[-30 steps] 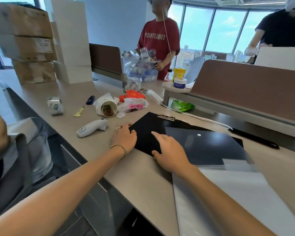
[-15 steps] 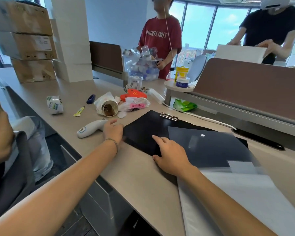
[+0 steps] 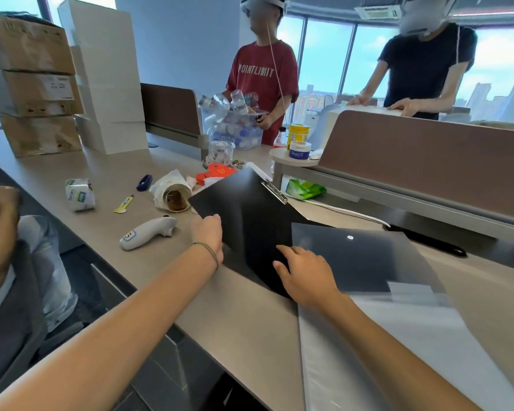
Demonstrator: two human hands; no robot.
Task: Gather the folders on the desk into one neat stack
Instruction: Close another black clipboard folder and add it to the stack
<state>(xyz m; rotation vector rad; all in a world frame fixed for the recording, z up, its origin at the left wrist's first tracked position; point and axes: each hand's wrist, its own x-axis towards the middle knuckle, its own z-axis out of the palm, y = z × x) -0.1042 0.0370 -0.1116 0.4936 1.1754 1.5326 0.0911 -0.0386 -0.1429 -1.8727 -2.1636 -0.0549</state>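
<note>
A black clipboard folder (image 3: 247, 215) with a metal clip at its far edge is tilted up off the desk on its left side. My left hand (image 3: 207, 234) grips its left edge. A translucent dark grey folder (image 3: 356, 262) with a white snap lies over the clipboard's right part. My right hand (image 3: 304, 274) rests flat with fingers spread where the two folders overlap. A clear whitish folder (image 3: 398, 345) lies nearest me, partly under the grey one.
Left of the folders lie a white controller (image 3: 147, 232), a tipped paper cup (image 3: 174, 197), a tissue pack (image 3: 79, 194) and a red wrapper (image 3: 217, 173). Boxes (image 3: 33, 84) stack at the far left. A brown divider (image 3: 428, 155) runs behind. Two people stand beyond; another sits left.
My left hand moved from the desk beside the clipboard to its left edge and lifted that side up. My right hand stayed on the folders. My view tilted up.
</note>
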